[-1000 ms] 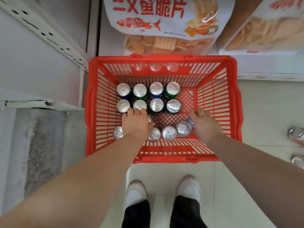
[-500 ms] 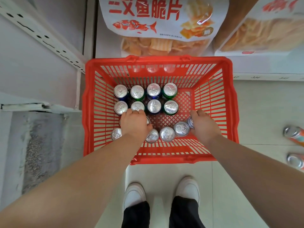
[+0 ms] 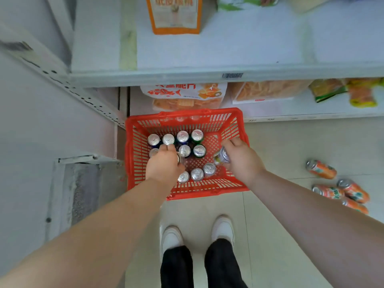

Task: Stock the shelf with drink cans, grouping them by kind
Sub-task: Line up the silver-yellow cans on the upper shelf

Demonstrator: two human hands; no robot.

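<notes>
Head view, items as I found them:

1. Red plastic basket (image 3: 133,163). It stood on the tiled floor against the foot of the shelving, just ahead of my white shoes (image 3: 171,238).
2. Basket cans (image 3: 182,136). They stood upright with silver tops up.
   - The back row held four, with blue and green sides showing.
   - The second row held two in plain sight and one half covered by my fingers.
   - The near row held three, touching in a curved line.
3. Left hand (image 3: 164,165). It was down in the basket's left half, fingers curled over the left-hand can (image 3: 178,157). Only a sliver of that can's rim showed beside my thumb.
4. Right hand (image 3: 241,159). It was over the basket's right side, fingers and thumb wrapped round the tilted can (image 3: 223,155). The can's top leaned toward the basket's middle, its side was pale yellow, and it touched none of the others.
5. Orange cans (image 3: 321,169). Four lay on their sides on the floor to my right, well apart from the basket. Three were bunched together and one lay alone beyond them.
6. Upper shelf (image 3: 207,76). It was white, with a barcode label (image 3: 232,75) on its front edge and an orange-bordered pouch (image 3: 175,15) standing on it.
7. Lower shelf. A fish-crisp bag (image 3: 182,96) lay directly behind the basket, with more snack bags (image 3: 268,91) to its right.
</notes>
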